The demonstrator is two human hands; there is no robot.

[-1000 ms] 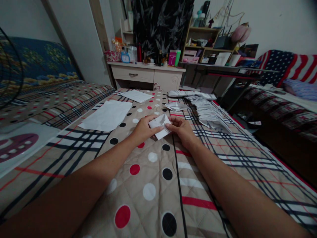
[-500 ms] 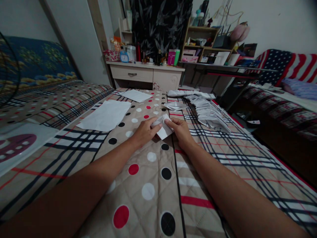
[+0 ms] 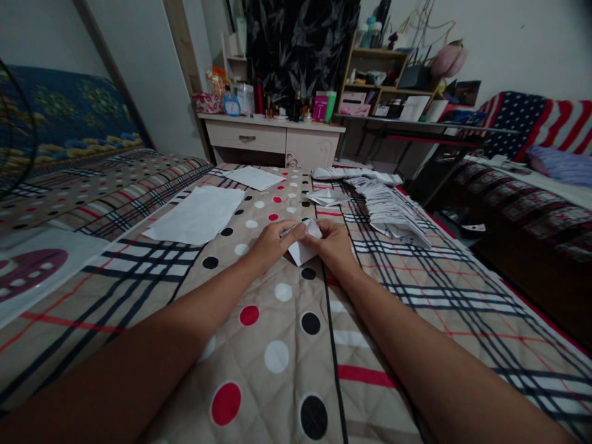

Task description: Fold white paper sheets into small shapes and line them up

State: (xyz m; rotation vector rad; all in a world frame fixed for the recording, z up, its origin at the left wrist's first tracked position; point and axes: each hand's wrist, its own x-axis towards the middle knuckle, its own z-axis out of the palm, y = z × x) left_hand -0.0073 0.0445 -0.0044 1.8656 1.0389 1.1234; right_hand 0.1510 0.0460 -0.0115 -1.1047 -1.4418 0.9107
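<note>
A small folded piece of white paper (image 3: 303, 251) is held between both hands, low over the patterned bedspread. From its left side, my left hand (image 3: 276, 242) grips it with the thumb on top. On the right, my right hand (image 3: 333, 242) pinches it, its thumb close to the left one. My fingers cover much of the paper's upper part, so those folds are partly hidden. Just beyond the hands lies another folded paper piece (image 3: 327, 197) with raised points.
Flat white sheets (image 3: 197, 216) and a smaller paper stack (image 3: 254, 178) lie to the left. A long row of folded papers (image 3: 391, 213) sits on the right, with a wrapped white bundle (image 3: 356, 174) behind it. A dresser (image 3: 268, 132) stands past the bed's far end.
Both thumbs have come closer together over the paper. The folded piece has shifted slightly toward me, and more of its upper part is covered by my fingers.
</note>
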